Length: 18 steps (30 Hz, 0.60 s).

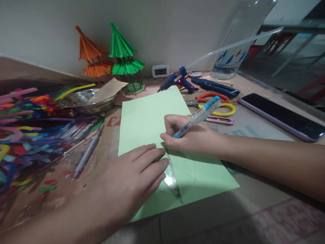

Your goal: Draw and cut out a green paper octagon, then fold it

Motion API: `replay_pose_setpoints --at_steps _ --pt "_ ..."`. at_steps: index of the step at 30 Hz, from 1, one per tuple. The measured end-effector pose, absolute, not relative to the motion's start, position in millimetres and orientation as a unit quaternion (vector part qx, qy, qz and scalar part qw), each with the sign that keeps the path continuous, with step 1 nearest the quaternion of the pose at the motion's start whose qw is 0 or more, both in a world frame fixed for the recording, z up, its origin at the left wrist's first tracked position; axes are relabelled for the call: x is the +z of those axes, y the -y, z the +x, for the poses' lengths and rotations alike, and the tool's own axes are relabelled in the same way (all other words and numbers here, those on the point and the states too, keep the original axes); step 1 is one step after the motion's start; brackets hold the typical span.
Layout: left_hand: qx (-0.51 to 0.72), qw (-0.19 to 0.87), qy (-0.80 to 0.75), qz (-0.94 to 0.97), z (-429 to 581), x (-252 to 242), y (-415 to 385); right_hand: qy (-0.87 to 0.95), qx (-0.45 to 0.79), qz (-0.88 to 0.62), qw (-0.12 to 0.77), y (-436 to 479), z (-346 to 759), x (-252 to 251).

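Observation:
A sheet of light green paper (149, 118) lies on the work surface with faint pencil-like lines drawn on it. My left hand (142, 169) rests flat over the paper, fingers stretched out and pressing on a clear ruler (173, 181). Part of the ruler is hidden under those fingers. In my right hand (188, 135) is a pen with a blue cap end and clear barrel (199, 115), gripped between thumb and fingers. Its tip is hidden by the hand, close to the ruler's upper end.
Behind the paper are a blue glue gun (180, 79), scissors (225, 109), a utility knife (215, 86) and a small clock (159, 71). A phone (281, 115) lies at right. Orange (90, 51) and green towers (124, 54), a metal bowl (78, 101) and colourful pipe cleaners (22, 135) fill the left.

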<state>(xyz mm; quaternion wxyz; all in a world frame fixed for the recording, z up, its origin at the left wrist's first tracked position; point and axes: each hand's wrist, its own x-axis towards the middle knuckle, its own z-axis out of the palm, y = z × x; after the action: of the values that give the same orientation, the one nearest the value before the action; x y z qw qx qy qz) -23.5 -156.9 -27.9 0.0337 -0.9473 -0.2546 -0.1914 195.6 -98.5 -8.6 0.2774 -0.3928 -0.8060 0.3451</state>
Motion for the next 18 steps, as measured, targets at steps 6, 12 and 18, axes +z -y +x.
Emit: replay_pose_setpoints --at_steps 6,12,18 --pt "-0.197 0.042 0.254 -0.946 -24.1 -29.6 157.1 0.802 0.349 -0.391 0.286 98.3 194.7 -10.6" --pt "-0.187 0.031 0.260 -0.947 -25.8 -29.6 156.4 0.799 0.349 -0.402 0.280 98.8 195.1 -9.2" --pt "-0.192 0.016 0.273 -0.942 -24.5 -28.8 156.6 0.799 0.354 -0.403 0.273 99.5 194.0 -7.8"
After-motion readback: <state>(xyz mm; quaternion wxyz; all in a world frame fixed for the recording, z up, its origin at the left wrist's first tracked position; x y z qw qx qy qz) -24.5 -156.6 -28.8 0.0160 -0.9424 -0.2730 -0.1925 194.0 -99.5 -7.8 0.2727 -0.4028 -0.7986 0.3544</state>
